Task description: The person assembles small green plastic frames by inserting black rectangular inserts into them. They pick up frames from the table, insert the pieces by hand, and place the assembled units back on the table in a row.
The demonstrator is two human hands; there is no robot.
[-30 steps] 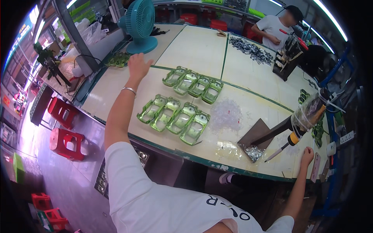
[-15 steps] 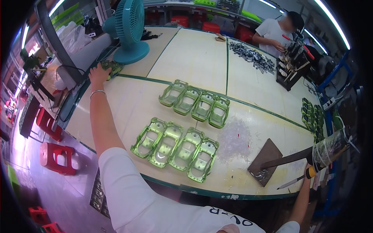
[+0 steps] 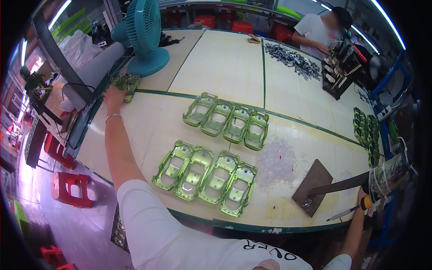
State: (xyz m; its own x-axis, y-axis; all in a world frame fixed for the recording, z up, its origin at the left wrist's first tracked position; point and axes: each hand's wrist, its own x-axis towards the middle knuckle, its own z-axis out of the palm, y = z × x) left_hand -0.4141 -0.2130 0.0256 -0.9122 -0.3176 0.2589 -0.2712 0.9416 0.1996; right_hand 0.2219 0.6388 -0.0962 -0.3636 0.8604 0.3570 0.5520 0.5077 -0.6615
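Observation:
At the far left, my left hand (image 3: pixel 115 95) reaches past the near rows to a cluster of green plastic toy car body shells (image 3: pixel 130 83) by the foot of the fan. Its fingers close on the near left edge of the cluster, and the fingertips are partly hidden. My right hand (image 3: pixel 362 196) is low at the right table edge, mostly covered by a plastic-wrapped tool arm, so its fingers do not show. Between my arms lie two rows of green car shells, a far row (image 3: pixel 225 120) and a near row (image 3: pixel 204 176), set side by side.
A teal fan (image 3: pixel 148 63) stands at the back left. A brown square stand base (image 3: pixel 302 198) and a pointed tool with a yellow ring (image 3: pixel 366 202) are at right, beside scattered clear plastic bits (image 3: pixel 275 162). Across the table, a person works at a black fixture (image 3: pixel 342 69).
My left hand has shifted to the near left side of the shell cluster, which now shows more upright and distinct. The view has shifted slightly; the two rows keep their arrangement.

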